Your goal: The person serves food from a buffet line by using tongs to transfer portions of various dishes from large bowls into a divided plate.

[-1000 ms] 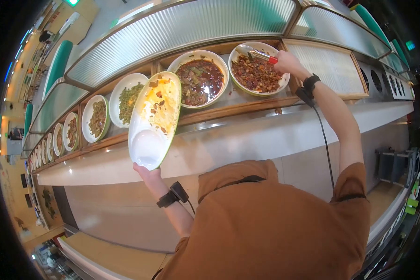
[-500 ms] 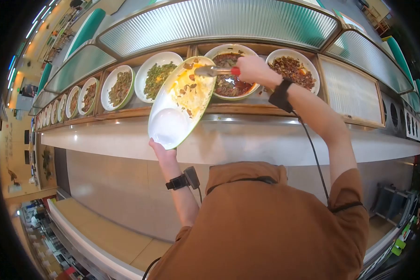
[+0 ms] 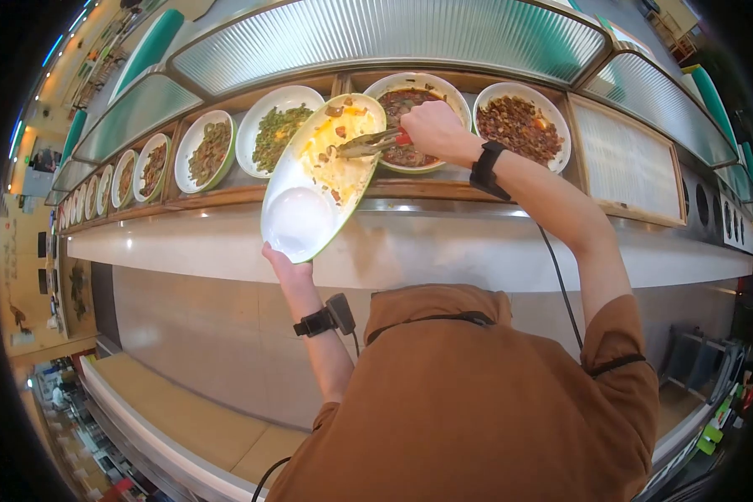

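Note:
My left hand [image 3: 289, 266] grips the near end of a white oval plate [image 3: 325, 222] with a green outer edge, held tilted above the counter front. The plate bears rice with yellow sauce and brown bits, and a white round bowl shape [image 3: 301, 216] lies at its near end. My right hand [image 3: 440, 132] is closed around the red handle of metal tongs [image 3: 368, 144], whose tips are over the food on the plate. Behind the hand, partly hidden, stands a bowl of dark reddish stew [image 3: 403, 99].
A bowl of browned chopped food [image 3: 520, 130] stands at right, a green vegetable dish [image 3: 278, 138] left of the plate. Several more bowls run off leftward in the wooden-framed counter [image 3: 217, 191]. A ribbed glass guard [image 3: 385, 42] rises behind them.
The tong tips have moved down and left, further onto the food on the plate. My right hand has shifted slightly left, while my left hand still holds the plate.

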Demonstrator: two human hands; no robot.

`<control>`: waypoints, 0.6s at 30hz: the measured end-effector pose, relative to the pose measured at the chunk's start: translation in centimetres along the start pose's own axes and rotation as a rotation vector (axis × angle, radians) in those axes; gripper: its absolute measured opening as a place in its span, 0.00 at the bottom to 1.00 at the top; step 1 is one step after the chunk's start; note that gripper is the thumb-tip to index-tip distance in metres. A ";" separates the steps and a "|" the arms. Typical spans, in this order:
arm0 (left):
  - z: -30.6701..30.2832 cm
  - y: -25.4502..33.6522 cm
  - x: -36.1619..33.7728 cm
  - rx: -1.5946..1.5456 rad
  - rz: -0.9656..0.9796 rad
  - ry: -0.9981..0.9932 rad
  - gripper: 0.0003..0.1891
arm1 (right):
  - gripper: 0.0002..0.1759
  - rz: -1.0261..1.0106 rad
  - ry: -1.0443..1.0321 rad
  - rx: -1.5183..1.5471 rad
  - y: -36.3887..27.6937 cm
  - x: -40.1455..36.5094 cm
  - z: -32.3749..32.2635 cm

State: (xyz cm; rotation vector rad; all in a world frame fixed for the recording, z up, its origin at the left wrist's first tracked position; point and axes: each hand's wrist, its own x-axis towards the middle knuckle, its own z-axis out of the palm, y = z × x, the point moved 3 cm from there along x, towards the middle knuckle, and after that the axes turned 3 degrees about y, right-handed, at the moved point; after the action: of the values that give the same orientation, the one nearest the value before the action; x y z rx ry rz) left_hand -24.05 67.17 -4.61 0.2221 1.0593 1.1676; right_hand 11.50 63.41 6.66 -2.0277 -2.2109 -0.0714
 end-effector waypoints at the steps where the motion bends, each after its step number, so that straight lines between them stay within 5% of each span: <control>1: 0.0 0.0 0.1 -0.001 -0.003 -0.008 0.28 | 0.06 0.005 0.010 0.001 0.0 -0.1 0.0; 18: 0.3 0.1 -0.4 0.039 -0.002 0.026 0.28 | 0.08 0.048 0.047 -0.059 -0.1 2.0 0.4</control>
State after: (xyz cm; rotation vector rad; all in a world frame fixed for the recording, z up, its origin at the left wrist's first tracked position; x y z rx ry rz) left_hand -23.92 66.94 -4.16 0.2367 1.1061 1.1512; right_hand 11.22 65.41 6.56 -2.0852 -2.1560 -0.1788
